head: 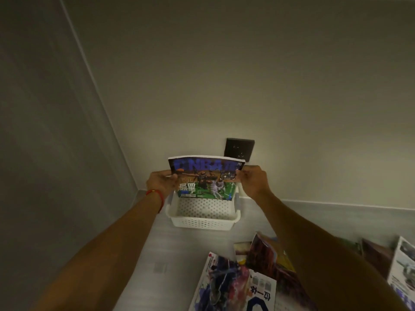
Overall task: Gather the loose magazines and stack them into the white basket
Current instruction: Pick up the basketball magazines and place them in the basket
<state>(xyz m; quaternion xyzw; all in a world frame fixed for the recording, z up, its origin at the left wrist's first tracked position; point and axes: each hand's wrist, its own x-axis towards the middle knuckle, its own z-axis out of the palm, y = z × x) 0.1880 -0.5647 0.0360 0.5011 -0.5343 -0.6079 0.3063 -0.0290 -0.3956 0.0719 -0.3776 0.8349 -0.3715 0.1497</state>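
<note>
A basketball magazine (pixel 205 178) with a blue title band and green lower cover is held upright over the white perforated basket (pixel 202 222), its lower edge inside the far part of the basket. My left hand (pixel 160 181) pinches its left edge and my right hand (pixel 253 179) pinches its right edge. The basket sits on the pale floor near the wall. Loose magazines lie nearer me: a white and blue one (pixel 233 286), a folded reddish one (pixel 267 259) and a white one (pixel 403 265) at the right edge.
A black wall socket (pixel 239 149) is on the wall just behind the basket. A room corner (pixel 134 187) lies to the left. More magazines (pixel 375 252) lie partly hidden behind my right forearm.
</note>
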